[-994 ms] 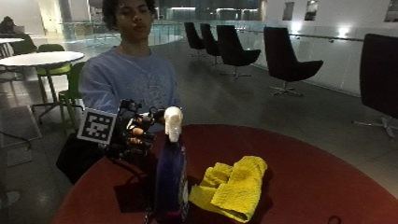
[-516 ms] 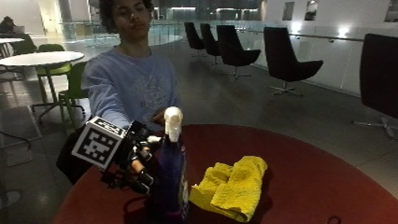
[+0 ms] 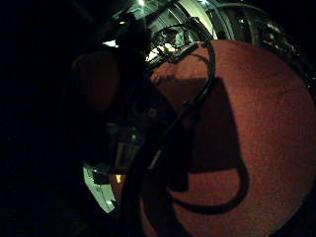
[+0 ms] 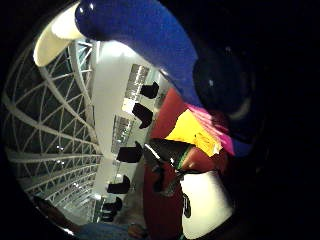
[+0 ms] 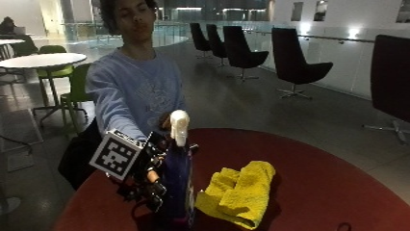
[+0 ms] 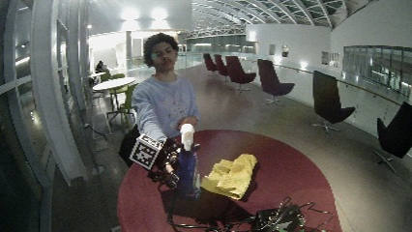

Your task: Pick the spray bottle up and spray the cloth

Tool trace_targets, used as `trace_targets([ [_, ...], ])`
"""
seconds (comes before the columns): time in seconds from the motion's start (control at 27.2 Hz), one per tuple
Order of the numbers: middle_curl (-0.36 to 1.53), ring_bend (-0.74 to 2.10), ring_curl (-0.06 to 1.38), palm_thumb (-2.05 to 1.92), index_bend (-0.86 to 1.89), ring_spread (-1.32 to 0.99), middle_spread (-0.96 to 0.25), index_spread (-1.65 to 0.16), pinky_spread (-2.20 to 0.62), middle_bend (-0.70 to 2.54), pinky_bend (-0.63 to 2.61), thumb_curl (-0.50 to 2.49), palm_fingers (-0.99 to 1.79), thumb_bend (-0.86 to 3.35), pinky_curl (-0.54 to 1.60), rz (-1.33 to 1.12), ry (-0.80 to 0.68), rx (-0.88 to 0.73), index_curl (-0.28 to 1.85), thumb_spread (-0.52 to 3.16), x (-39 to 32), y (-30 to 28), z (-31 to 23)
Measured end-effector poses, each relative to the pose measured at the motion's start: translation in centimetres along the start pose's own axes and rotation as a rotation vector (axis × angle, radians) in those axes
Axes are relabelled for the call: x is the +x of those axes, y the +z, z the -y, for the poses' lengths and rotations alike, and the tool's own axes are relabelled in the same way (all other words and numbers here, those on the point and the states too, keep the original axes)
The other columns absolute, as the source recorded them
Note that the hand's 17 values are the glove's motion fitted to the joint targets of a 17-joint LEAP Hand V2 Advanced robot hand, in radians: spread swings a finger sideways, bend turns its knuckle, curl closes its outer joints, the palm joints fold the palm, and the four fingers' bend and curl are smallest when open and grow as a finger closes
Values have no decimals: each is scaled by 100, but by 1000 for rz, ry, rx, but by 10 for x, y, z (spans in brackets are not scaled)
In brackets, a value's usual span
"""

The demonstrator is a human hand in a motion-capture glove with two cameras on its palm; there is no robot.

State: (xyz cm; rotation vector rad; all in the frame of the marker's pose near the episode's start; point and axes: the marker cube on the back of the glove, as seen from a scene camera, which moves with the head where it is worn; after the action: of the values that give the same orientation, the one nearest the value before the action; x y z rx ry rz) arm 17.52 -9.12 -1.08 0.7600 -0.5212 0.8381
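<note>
The grip of the gloved right hand (image 5: pixel 148 175) is curled round the body of the blue spray bottle (image 5: pixel 177 185), which stands upright on the round red surface (image 5: pixel 333 183) near its edge. Just beside the bottle, on the side away from the hand, a crumpled yellow cloth (image 5: pixel 238 192) lies on the surface. The bottle's white spray head (image 5: pixel 179 126) points upward above the hand.

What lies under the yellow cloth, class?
The yellow cloth lies crumpled on the red table, beside the blue spray bottle that the gloved right hand grips. Only tabletop shows around it; anything beneath its folds is covered.
</note>
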Motion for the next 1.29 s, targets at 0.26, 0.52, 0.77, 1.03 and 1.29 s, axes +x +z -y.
trace_targets([
  [0.26, 39, 51, 34, 53, 2, 8, 1, -39, 27, 31, 65, 33, 35, -1, 41, -12, -48, 72, 5, 88, 1, 11, 2],
  [0.52, 40, 58, 36, 75, 5, 9, 0, -36, 29, 33, 66, 39, 39, 7, 40, 48, -111, 53, 5, 90, 5, 11, 6],
  [0.77, 40, 64, 37, 82, 5, 8, -2, -36, 30, 33, 65, 44, 40, 5, 39, 149, -107, -95, 5, 89, 2, -10, 10],
  [1.03, 40, 71, 38, 84, 4, 7, -2, -37, 30, 31, 67, 48, 42, 1, 39, 228, -193, -264, 5, 89, -12, -40, 9],
  [1.29, 40, 75, 38, 86, 5, 7, -2, -37, 30, 29, 68, 51, 44, -2, 38, 347, -286, -451, 5, 88, -26, -55, -1],
])
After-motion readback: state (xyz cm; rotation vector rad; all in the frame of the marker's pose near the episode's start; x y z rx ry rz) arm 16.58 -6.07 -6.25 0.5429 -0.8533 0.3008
